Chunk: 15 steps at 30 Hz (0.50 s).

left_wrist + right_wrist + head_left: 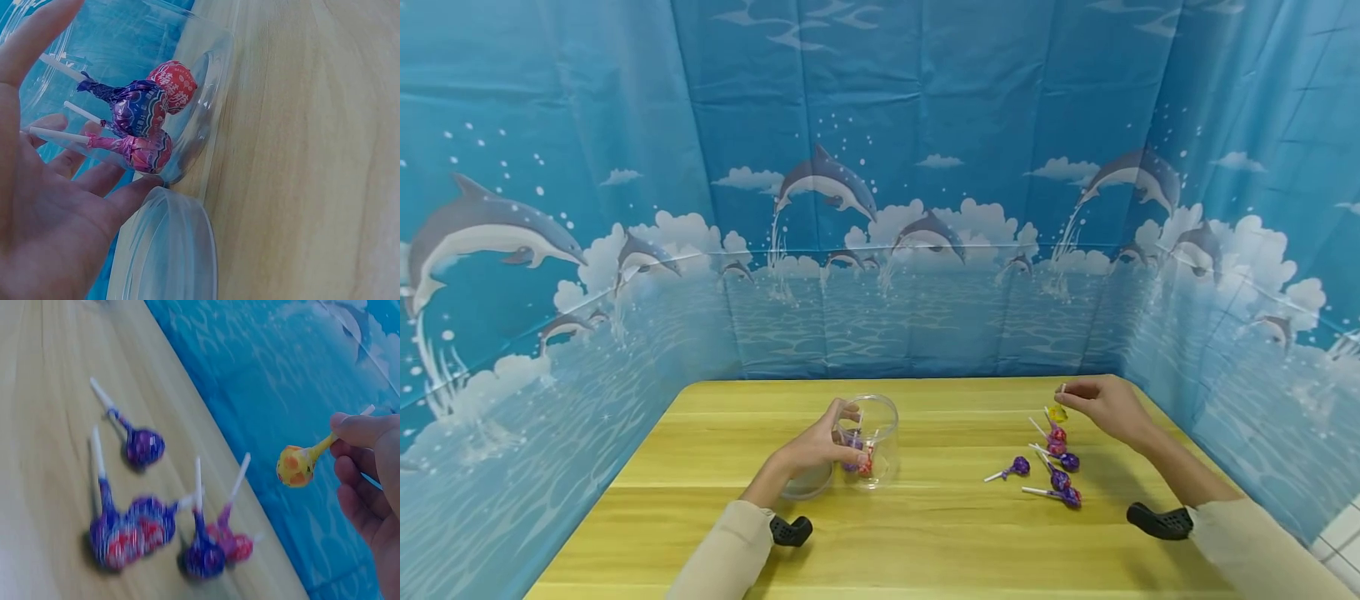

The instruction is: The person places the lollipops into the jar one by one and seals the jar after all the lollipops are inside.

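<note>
Pale sleeves [722, 554], cut off at head view's lower edge. Left hand [816, 443] curls round clear jar [886, 458], partly covering the lid [808, 485] beside it. Left wrist view separates the jarred lollipops [139, 111], indistinct from the head. Right of jar: loose lollipops [1060, 481] on worktop [932, 542], blurred in right wrist view. Well right of jar, right hand [1108, 406] pinches yellow lollipop [295, 467] by its stick; orange wrapper patches show only at right wrist.

Wears a cream left sleeve [722, 557] and a matching right sleeve [1258, 548], both plain and matte, ending short of a bare left hand [814, 447] and a bare right hand [1108, 406]. Bears a stubby black wrist piece [790, 532] by the left sleeve, round-ended and dotted with small holes; by the right, a similar black fitting [1159, 522], gently curved.
</note>
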### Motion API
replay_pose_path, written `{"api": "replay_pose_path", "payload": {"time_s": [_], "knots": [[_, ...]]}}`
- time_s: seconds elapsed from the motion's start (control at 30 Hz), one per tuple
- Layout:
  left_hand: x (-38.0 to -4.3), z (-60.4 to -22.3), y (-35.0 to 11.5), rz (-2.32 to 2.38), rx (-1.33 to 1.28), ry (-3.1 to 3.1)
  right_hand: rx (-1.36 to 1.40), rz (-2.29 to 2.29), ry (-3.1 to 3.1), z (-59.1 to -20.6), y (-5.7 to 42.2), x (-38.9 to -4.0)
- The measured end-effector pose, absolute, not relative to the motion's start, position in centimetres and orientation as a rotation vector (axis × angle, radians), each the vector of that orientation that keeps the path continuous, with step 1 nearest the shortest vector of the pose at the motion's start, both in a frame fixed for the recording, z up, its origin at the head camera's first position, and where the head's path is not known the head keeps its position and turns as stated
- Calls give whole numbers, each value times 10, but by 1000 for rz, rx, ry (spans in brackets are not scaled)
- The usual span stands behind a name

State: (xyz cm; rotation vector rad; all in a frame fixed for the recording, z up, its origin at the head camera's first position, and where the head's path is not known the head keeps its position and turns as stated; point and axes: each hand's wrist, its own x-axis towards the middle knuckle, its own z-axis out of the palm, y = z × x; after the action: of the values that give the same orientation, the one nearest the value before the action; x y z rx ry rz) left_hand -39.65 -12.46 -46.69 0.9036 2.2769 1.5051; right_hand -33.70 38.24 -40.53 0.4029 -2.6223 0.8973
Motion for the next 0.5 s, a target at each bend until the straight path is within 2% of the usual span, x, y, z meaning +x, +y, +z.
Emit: {"api": "replay_pose_path", "payload": {"time_s": [0.5], "knots": [[-395, -464, -124, 1494, 908, 2278, 540, 1263, -2516, -379, 285, -366]]}}
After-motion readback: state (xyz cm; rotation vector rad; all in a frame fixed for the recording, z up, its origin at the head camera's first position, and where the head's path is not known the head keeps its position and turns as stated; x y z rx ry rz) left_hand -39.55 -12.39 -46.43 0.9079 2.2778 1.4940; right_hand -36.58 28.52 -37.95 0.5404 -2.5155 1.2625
